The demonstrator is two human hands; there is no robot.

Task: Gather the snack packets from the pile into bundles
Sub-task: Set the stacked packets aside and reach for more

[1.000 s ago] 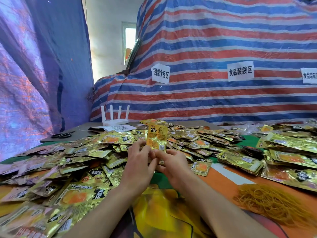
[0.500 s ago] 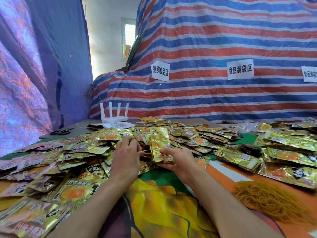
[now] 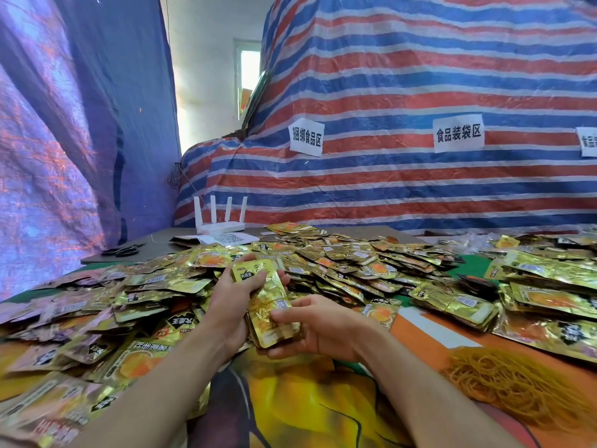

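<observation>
Holding a stack of gold snack packets (image 3: 269,305) between both hands, we keep it lifted just above the table, in front of the big loose pile (image 3: 342,263) that spreads across the table from left to right. Our left hand (image 3: 231,307) wraps the stack's upper left side, its fingers curled round the top edge and the thumb lying across the front packet. Our right hand (image 3: 319,331) cups the lower end from beneath, palm turned up, with the thumb pressed on the front face and the fingers bent under the bottom. The stack stands nearly upright, tilted a little to the right.

To our right lie neater heaps of packets (image 3: 458,307), and nearer to us a tangle of yellow rubber bands (image 3: 517,386) rests on the printed tablecloth (image 3: 307,402). At the far left of the table we see black scissors (image 3: 122,251), a white router (image 3: 219,223) with four antennas, and a sheet with a QR code (image 3: 226,238) just in front of it. Behind everything hangs a red, white and blue striped tarp (image 3: 420,76) bearing white paper labels (image 3: 458,133).
</observation>
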